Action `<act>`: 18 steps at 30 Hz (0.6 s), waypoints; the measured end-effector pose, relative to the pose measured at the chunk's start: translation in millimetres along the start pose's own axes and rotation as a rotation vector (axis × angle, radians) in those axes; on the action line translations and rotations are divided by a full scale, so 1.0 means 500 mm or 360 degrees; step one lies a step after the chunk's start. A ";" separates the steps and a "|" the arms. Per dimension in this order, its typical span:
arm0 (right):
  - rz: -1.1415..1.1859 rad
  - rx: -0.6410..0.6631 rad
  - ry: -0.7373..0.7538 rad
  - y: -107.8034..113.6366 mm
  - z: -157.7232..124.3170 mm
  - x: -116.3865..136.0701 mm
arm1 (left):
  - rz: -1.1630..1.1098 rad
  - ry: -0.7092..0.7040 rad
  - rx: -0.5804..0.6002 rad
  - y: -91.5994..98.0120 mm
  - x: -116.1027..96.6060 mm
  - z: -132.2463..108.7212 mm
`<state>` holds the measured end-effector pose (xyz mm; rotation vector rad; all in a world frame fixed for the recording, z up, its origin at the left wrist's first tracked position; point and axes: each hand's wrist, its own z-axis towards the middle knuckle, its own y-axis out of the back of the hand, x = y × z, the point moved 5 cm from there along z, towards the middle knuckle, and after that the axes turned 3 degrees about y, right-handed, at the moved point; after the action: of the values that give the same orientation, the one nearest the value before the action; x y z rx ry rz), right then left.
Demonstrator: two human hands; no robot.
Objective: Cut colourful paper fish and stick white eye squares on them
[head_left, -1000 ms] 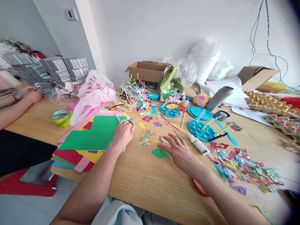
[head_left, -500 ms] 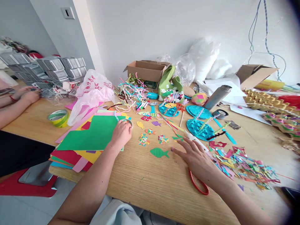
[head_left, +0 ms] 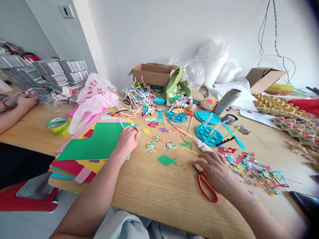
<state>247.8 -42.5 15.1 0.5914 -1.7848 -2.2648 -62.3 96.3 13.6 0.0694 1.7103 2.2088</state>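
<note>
My left hand (head_left: 127,141) rests at the right edge of the green paper sheet (head_left: 102,141), its fingers curled over a roll of tape (head_left: 134,128). A pale blue pipe cleaner (head_left: 121,122) stands beside it. Over the table's right half, my right hand (head_left: 216,169) is held with fingers stretched and apart, holding nothing. Beyond its fingers lies a white glue bottle (head_left: 202,145), partly covered by the hand. Red-handled scissors (head_left: 206,189) lie just left of that hand. A green paper fish (head_left: 167,160) lies between the hands, below two mosaic-patterned paper fish (head_left: 170,146).
Paper scraps (head_left: 259,171) are heaped at right. Blue craft discs (head_left: 209,135), a steel flask (head_left: 227,101) and black tape (head_left: 229,119) stand behind. Pipe cleaners (head_left: 137,98) and a cardboard box (head_left: 152,73) are at the back. Another person's hand (head_left: 27,99) is at far left.
My right hand has shifted, drawing its fingers in closer to the glue bottle and uncovering the scissors' blades. My left hand stays on the tape. The view has swung slightly right.
</note>
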 end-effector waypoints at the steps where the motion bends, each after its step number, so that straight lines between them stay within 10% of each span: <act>1: -0.0012 0.0015 -0.0022 -0.003 0.000 -0.003 | -0.0001 -0.0003 -0.0005 0.001 0.000 0.000; 9: -0.0089 -0.0103 -0.0224 -0.008 -0.023 -0.040 | -0.0027 -0.0014 -0.0040 0.003 0.001 0.000; 18: 0.0225 0.0407 -0.0651 -0.030 -0.115 0.013 | -0.0053 -0.0028 -0.0005 -0.003 0.000 0.001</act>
<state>267.7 -92.1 -11.6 0.0276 -2.2441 -2.1929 -61.8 97.2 12.3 0.0596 1.6866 2.1805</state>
